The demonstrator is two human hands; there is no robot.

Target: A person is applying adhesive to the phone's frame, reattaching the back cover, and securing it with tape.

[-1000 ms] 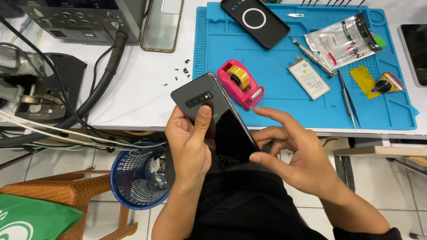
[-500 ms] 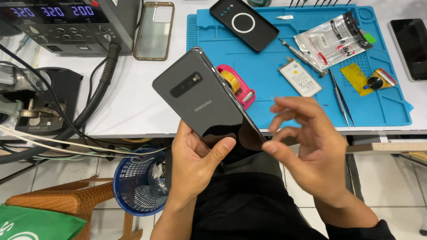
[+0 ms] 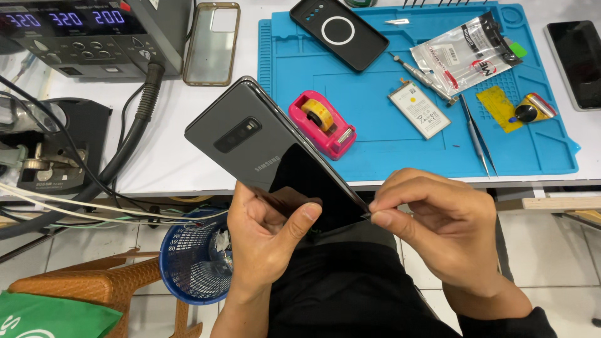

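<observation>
My left hand (image 3: 266, 241) grips a dark grey smartphone (image 3: 263, 153) by its lower end, back side up, with the camera strip showing and the thumb lying across the glass. The phone is tilted up and to the left, in front of the table edge. My right hand (image 3: 438, 228) pinches the phone's lower right corner between thumb and forefinger; whether something thin sits between those fingertips cannot be told.
A blue work mat (image 3: 375, 134) carries a pink tape dispenser (image 3: 322, 123), a phone battery (image 3: 418, 109), tweezers (image 3: 477, 134), a black case (image 3: 338, 30) and a plastic bag (image 3: 466, 53). A soldering station (image 3: 94, 31) and hose (image 3: 134, 134) stand left. A blue bin (image 3: 191, 263) sits below.
The phone has been lifted and swung up to the left, showing more of its back. My right hand went from open fingers to a pinch at the phone's lower corner.
</observation>
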